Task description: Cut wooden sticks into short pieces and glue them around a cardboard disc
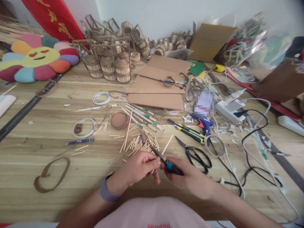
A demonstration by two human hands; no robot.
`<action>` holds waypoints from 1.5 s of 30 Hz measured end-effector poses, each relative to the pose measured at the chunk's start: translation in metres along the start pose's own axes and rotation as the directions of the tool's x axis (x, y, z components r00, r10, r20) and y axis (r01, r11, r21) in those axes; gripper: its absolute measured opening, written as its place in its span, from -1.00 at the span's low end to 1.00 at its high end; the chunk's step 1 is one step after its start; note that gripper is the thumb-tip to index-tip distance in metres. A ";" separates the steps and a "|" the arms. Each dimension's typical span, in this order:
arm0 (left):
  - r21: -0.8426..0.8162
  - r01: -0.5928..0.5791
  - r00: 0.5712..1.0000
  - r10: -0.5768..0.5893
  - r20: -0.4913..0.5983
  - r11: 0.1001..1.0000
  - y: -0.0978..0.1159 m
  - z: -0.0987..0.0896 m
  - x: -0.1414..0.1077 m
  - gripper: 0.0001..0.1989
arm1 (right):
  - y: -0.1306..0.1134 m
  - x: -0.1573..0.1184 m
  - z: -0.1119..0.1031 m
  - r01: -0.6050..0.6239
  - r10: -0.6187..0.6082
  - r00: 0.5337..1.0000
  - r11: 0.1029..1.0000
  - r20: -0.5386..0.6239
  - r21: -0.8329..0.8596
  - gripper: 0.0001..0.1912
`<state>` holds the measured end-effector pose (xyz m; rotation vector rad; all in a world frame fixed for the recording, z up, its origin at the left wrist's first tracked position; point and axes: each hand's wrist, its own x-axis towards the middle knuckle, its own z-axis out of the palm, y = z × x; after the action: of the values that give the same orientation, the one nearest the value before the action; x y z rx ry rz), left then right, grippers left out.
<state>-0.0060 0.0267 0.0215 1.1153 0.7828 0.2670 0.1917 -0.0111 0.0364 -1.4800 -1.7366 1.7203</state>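
Note:
My left hand (142, 167) pinches a thin wooden stick (168, 144) that slants up to the right. My right hand (190, 179) is closed round the black and blue handle of a utility knife (169, 166). The knife's metal front crosses the stick close to my left fingertips; exact blade contact is too small to tell. Just beyond lies a loose pile of short cut sticks (135, 144). Behind it are longer sticks in green-printed paper wrappers (142, 115). A small round woven-edged base (119, 121) sits left of them.
Black scissors (197, 155), a yellow-black cutter (186, 129), a blue glue gun (206, 123) and a tape roll (215, 145) lie on the right. Cables (247, 139) run from a power strip (230, 110). Cardboard (156, 99) and small lidded baskets (109, 68) stand behind. A brown strip coil (51, 174) lies left.

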 end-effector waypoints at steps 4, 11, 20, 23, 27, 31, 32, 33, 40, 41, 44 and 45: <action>0.021 0.005 1.000 -0.005 0.014 1.000 -0.001 0.001 -0.001 -0.61 | -0.002 -0.002 0.004 0.032 -0.033 0.999 0.999 -0.036 -0.038 -0.88; 0.054 -0.032 0.999 0.032 -0.005 0.998 0.000 0.000 0.000 -0.70 | -0.001 -0.003 0.002 -0.040 0.041 0.999 0.999 -0.029 0.027 -0.90; 0.066 0.016 0.999 -0.013 -0.048 0.998 -0.003 0.002 -0.001 -0.64 | -0.010 -0.004 0.001 -0.174 0.158 0.985 0.923 0.073 0.345 -0.74; 0.059 0.022 0.999 -0.020 -0.050 0.998 -0.003 0.002 -0.001 -0.63 | -0.012 -0.004 0.002 -0.199 0.183 0.980 0.908 0.079 0.369 -0.76; 0.066 0.016 0.999 -0.013 -0.047 0.998 -0.003 0.003 -0.001 -0.61 | -0.011 -0.004 0.002 -0.208 0.185 0.978 0.896 0.096 0.392 -0.74; 0.025 0.014 0.999 -0.013 -0.041 1.000 -0.006 0.004 -0.001 -0.58 | -0.004 -0.003 0.004 -0.209 0.192 0.978 0.902 0.082 0.378 -0.75; 0.012 0.012 0.999 -0.012 -0.041 1.000 -0.006 0.004 -0.001 -0.56 | -0.001 -0.003 0.005 -0.208 0.193 0.978 0.905 0.078 0.370 -0.76; 0.002 0.011 0.999 -0.011 -0.040 1.000 -0.006 0.004 0.000 -0.55 | 0.002 -0.002 0.006 -0.203 0.189 0.979 0.910 0.074 0.362 -0.76; 0.001 -0.021 0.998 0.021 -0.051 1.000 -0.003 0.004 0.001 -0.53 | 0.005 -0.001 0.007 -0.104 0.097 0.994 0.964 0.042 0.247 -0.81; -0.003 -0.021 0.999 0.021 -0.049 1.000 -0.002 0.004 0.001 -0.53 | 0.003 -0.001 0.007 -0.088 0.082 0.996 0.969 0.037 0.233 -0.82; -0.014 -0.024 0.999 0.023 -0.044 1.000 0.000 0.003 0.000 -0.52 | -0.003 -0.001 0.006 -0.025 0.026 1.000 0.981 -0.003 0.194 -0.86; -0.014 -0.026 0.999 0.026 -0.041 1.000 0.000 0.003 0.000 -0.52 | -0.005 -0.001 0.006 -0.005 0.008 1.000 0.984 -0.016 0.179 -0.86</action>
<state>-0.0035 0.0249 0.0222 1.1097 0.8019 0.3181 0.1850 -0.0141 0.0395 -1.4189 -1.5246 1.8094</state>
